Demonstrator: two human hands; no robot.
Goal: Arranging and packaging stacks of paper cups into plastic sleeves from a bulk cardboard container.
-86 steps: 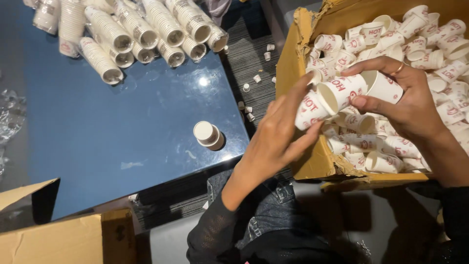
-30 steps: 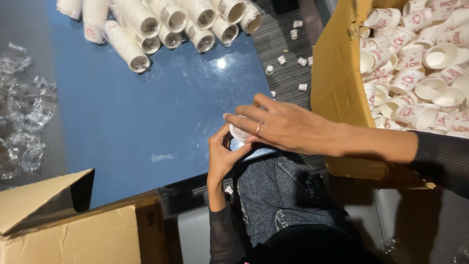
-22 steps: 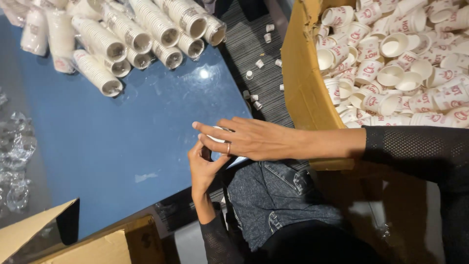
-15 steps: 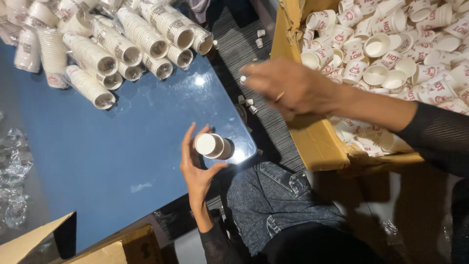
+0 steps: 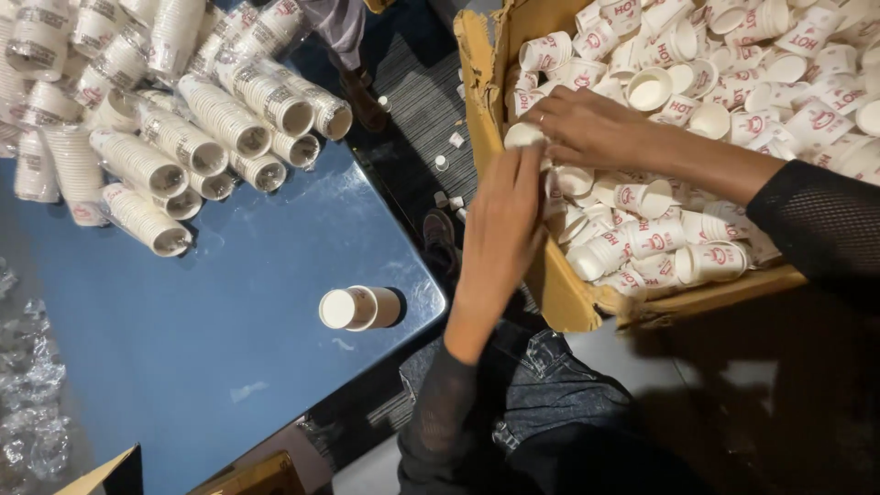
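Both hands are over the near-left corner of an open cardboard box (image 5: 513,110), its corrugated wall torn and ragged along the top edge. The box is heaped with small white paper cups (image 5: 706,165) printed in red, lying loose at all angles, some mouth-up, some on their sides.

The left hand (image 5: 502,229) reaches across the box wall, its fingers held straight and close together, tips touching a single white cup (image 5: 522,136) at the box corner. The right hand (image 5: 596,128), a ring on one finger, comes in from the right with a black mesh sleeve (image 5: 816,229) on its arm; its fingers curl down onto the same cup and the cups beside it. Whether either hand has actually closed on the cup cannot be told.

To the left, the smooth, glossy blue bench (image 5: 183,348) carries one short stack of cups (image 5: 359,308) lying on its side near the bench's rounded corner. Long nested sleeves of cups (image 5: 183,128) lie piled at the far end. Crinkled clear plastic wrap (image 5: 32,403) lies at the left edge.
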